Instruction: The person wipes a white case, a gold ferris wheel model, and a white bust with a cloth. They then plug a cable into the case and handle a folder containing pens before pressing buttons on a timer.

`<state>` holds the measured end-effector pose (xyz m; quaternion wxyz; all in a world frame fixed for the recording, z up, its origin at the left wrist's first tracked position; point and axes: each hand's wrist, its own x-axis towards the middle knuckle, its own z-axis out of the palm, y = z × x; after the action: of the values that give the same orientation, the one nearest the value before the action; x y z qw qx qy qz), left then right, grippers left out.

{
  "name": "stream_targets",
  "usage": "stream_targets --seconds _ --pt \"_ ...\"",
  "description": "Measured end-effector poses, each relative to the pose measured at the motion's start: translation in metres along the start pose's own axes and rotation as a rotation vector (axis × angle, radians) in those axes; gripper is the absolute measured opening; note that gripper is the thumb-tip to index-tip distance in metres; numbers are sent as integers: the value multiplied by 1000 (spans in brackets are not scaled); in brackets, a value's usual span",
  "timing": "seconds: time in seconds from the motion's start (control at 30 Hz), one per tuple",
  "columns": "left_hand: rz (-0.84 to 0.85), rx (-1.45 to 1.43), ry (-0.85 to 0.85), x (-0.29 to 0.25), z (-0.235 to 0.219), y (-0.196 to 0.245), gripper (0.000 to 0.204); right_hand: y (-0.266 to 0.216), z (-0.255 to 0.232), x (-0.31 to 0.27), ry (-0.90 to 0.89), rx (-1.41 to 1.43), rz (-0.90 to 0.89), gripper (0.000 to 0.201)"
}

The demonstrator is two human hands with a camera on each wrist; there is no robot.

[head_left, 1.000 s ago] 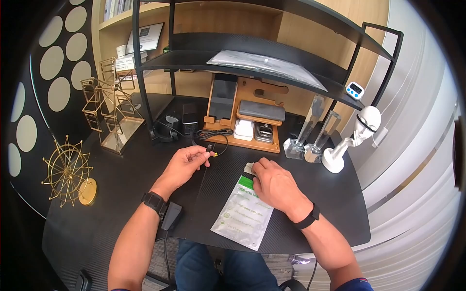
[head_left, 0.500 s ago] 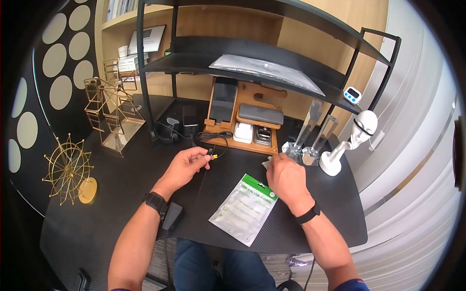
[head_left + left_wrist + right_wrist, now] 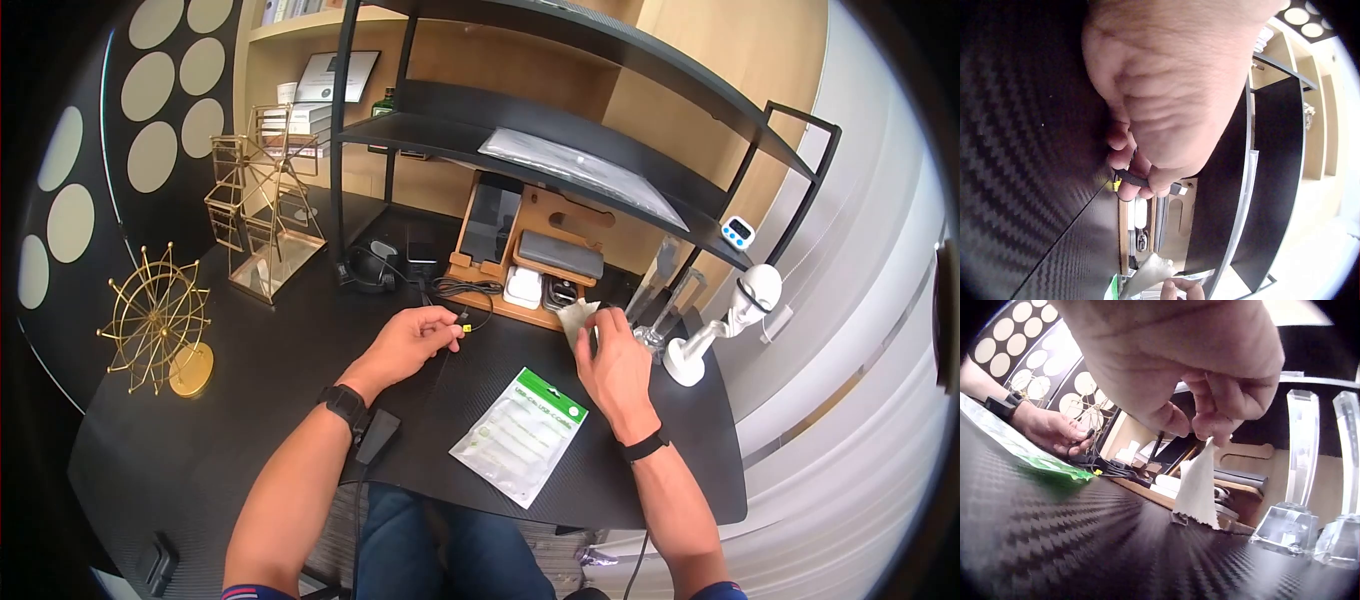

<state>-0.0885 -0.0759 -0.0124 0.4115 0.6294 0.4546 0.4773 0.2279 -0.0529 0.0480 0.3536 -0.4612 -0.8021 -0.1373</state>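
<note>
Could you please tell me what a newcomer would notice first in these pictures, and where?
Probably the spoked gold Ferris wheel on the left of the black desk, and the white head sculpture at its right edge. At the front middle lies a green-topped USB-C cable pouch. Beyond it, the left hand pinches a black cable and the right hand a pale, ragged scrap.

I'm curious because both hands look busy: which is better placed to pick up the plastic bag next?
Probably the right hand: it looks nearer the plastic bag, though it should first release the white scrap. The left hand holds the black cable.
</note>
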Motion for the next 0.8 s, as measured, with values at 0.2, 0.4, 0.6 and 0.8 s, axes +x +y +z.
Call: stream_targets --seconds 0.2,0.4,0.6,0.8 --pt "-4 -58 11 0 1 -3 21 -10 2 8 -57 111 15 15" --pt "0 -81 0 2 -2 2 19 -15 7 11 -148 185 43 22" --pt "32 -108 4 4 -1 -5 19 -6 16 3 -371 156 -99 30" --pt "37 -104 0 6 -1 -8 17 18 12 1 -454 20 -52 12"
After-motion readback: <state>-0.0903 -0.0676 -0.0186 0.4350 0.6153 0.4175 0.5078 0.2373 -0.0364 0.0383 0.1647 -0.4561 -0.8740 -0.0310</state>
